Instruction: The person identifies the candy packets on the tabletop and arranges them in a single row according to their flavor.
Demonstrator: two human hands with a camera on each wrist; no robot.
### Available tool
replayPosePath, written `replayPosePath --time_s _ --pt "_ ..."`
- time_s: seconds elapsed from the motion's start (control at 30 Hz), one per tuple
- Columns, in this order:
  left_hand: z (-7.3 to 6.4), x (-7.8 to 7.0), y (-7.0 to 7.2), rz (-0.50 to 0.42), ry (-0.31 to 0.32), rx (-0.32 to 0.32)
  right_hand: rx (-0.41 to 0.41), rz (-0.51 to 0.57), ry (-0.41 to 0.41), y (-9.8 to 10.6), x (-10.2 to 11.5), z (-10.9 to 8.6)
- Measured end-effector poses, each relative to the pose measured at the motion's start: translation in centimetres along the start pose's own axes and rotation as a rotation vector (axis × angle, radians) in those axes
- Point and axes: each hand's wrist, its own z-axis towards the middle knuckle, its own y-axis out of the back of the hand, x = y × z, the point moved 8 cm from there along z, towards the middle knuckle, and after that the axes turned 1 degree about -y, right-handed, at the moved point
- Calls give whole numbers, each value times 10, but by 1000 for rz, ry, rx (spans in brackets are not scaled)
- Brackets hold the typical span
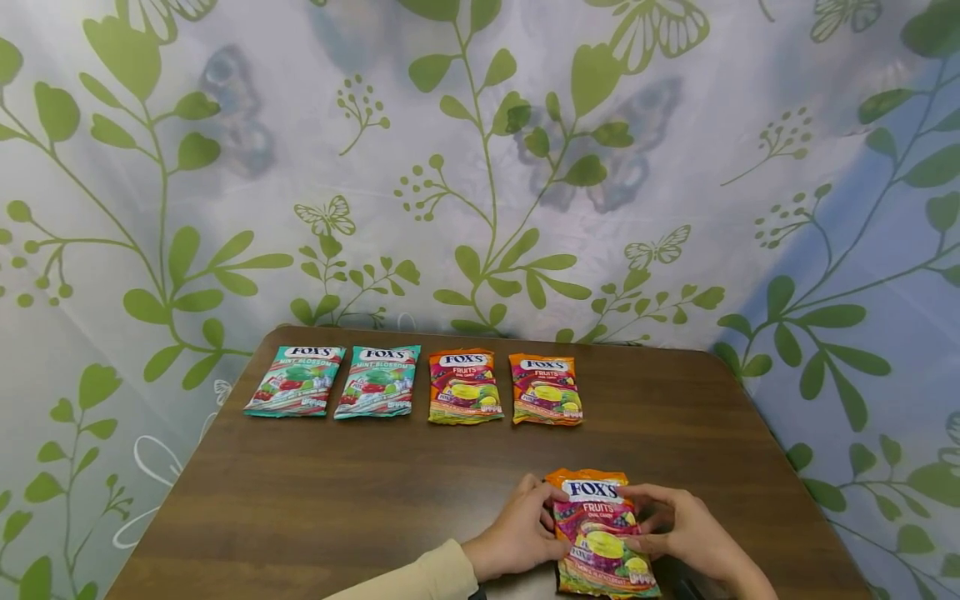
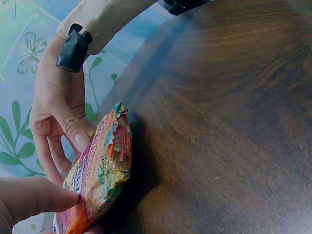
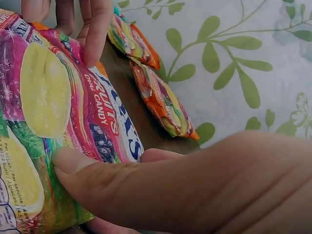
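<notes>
An orange and magenta bag of Fox's fruits candy (image 1: 600,533) is held by both hands near the table's front edge, right of the middle. My left hand (image 1: 523,525) grips its left side, thumb on the printed front. From the other side my right hand (image 1: 690,529) holds the right edge, its thumb (image 3: 112,187) lying across the front. In the left wrist view the candy bag (image 2: 105,170) stands tilted close over the wood, casting a shadow beside it. The fingers behind the bag are partly hidden.
Along the back of the brown table (image 1: 337,500) lie two teal mint blossom candy bags (image 1: 296,382) on the left and two orange fruits candy bags (image 1: 465,387) to their right. A leaf-patterned curtain (image 1: 480,167) hangs behind the table and around its sides.
</notes>
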Motion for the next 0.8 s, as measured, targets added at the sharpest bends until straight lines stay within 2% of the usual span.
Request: replayPosePath --time_s 0.47,0.8 --pt "2 -8 1 31 7 -12 -9 -8 17 4 2 0" --pt "15 -21 2 81 -23 -9 -63 -78 70 14 18 -6"
